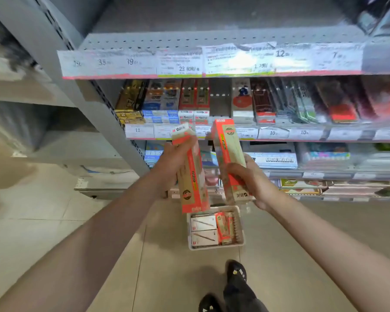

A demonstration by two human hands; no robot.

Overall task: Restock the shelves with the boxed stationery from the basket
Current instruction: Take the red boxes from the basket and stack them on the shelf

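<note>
Clamped in each hand, left hand and right hand, one tall orange-and-beige cardboard box is held upright, the right nearer what is probably a vacant shelf slot.

Single head-worn, wide-angle view, looking forward and steeply down from standing height. The camera faces a run of grey shelves at close range; the top shelf edge with its price labels fills the upper frame and bows from lens distortion. Both forearms enter from the lower corners and converge at centre, where the left hand and right hand sit nearest the lens. Directly below them the tiled floor, a basket and the wearer's shoes appear, seen almost from overhead. No second view is given.
</note>
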